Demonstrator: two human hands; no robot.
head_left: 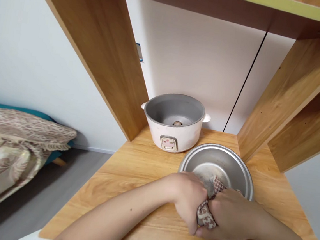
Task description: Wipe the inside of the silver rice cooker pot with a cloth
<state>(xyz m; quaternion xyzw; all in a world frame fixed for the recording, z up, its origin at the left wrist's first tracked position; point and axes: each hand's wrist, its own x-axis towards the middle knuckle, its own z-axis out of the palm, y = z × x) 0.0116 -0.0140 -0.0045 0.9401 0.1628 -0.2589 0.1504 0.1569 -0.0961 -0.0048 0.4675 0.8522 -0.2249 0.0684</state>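
Observation:
A patterned brown-and-white cloth [205, 216] is bunched between both my hands at the near rim of a metal inner pot [231, 163]. My left hand [189, 196] grips the cloth from the left. My right hand [231, 218] grips it from the right, and the two hands touch. Part of the cloth hangs over into the pot. Behind the pot, the white rice cooker body [175, 128] stands empty on the wooden shelf top [128, 179], its grey well and centre heating knob showing.
Slanted wooden shelf panels [105, 46] rise on the left and on the right [299, 95], with a shelf board overhead. At the far left, a bed with a patterned blanket [6, 147] stands on the grey floor.

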